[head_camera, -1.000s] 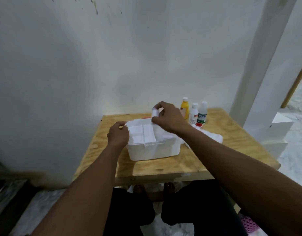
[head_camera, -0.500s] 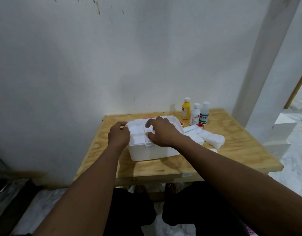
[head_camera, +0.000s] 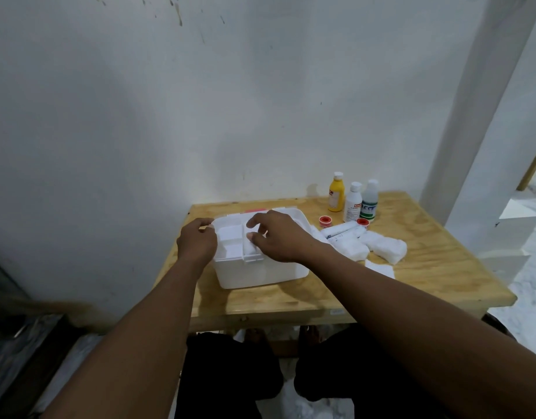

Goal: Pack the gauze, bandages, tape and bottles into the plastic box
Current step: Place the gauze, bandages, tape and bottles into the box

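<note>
Head view shows the plastic box (head_camera: 260, 272) on the wooden table (head_camera: 427, 279), with the left hand (head_camera: 196, 244) curled over the box's left rim, fingers closed on the edge. The right hand (head_camera: 280, 237) hovers over the box's divided tray, thumb and fingers a little apart; whether they pinch something white I cannot tell. Right of the box lie bandage rolls (head_camera: 342, 231), gauze pads (head_camera: 384, 249) and two red tape rolls (head_camera: 324, 220); behind those stand three bottles (head_camera: 353, 201). One risk: the shallow tray compartments may not take bulky gauze, so pieces could spill out. Another: a reach from the box toward the tape could knock the upright bottles over.
</note>
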The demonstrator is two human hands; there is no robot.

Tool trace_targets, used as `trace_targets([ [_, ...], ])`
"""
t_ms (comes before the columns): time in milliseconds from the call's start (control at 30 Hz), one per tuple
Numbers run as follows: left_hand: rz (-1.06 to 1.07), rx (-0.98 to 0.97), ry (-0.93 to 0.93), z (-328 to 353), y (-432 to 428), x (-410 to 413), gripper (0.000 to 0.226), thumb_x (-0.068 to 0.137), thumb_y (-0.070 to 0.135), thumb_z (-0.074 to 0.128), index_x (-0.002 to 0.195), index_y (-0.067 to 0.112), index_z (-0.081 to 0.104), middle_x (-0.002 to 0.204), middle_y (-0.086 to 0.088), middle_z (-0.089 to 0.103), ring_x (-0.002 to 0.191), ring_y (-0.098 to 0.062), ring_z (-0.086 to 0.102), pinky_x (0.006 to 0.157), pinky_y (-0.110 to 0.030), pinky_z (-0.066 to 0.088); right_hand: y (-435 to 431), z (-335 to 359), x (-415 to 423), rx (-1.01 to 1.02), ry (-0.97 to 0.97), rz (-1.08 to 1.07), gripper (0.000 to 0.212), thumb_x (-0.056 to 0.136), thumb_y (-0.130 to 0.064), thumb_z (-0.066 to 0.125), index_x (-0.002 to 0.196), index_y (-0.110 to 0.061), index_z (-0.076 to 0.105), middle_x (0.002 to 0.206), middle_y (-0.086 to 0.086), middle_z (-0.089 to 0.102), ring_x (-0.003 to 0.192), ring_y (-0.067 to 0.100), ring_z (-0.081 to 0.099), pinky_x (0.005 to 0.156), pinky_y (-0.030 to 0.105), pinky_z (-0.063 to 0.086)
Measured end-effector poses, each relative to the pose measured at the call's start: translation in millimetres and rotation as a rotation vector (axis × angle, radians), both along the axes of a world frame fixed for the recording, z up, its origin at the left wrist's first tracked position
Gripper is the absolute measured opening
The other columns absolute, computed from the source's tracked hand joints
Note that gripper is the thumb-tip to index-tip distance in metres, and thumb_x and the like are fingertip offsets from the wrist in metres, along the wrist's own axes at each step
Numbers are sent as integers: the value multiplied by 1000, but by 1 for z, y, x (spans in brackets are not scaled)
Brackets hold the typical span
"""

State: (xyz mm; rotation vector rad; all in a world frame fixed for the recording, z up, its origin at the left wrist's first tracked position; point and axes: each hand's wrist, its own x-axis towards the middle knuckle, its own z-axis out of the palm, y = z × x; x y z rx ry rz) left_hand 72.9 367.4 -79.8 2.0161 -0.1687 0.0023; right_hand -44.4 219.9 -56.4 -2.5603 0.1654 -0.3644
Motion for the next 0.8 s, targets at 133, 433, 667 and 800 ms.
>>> trace_targets([
  [133, 11, 4, -2, 0, 4, 5, 31, 103, 18, 47, 127, 18, 66, 131, -8, 63, 100, -22, 53, 86, -34, 46, -1, -4, 5, 35, -61, 0, 28, 93, -34, 59, 116, -19, 65, 103, -1, 65, 92, 12, 57, 88, 31, 49],
  [433, 12, -10, -11, -1, 2, 12, 31, 102, 19, 48, 126, 18, 68, 127, -6, 65, 99, -20, 54, 84, -32, 44, -25, -10, 12, 24, -201, -62, 19, 87, -20, 58, 98, -15, 72, 89, -3, 69, 81, 13, 59, 81, 34, 51],
  [667, -13, 104, -73, 1, 3, 15, 31, 102, 25, 50, 127, 16, 66, 128, -9, 66, 108, -27, 60, 85, -31, 43, -68, -1, 15, 74, -366, -370, 17, 85, -17, 57, 97, -15, 68, 91, 4, 67, 79, 15, 58, 74, 30, 47],
  [800, -32, 253, -224, 16, -1, 22, 29, 97, 31, 56, 121, 19, 66, 120, -7, 69, 109, -28, 64, 85, -29, 44, -120, 0, 1, 80, -243, -562, 18, 84, -20, 55, 97, -17, 68, 99, 6, 70, 94, 25, 64, 78, 31, 46],
])
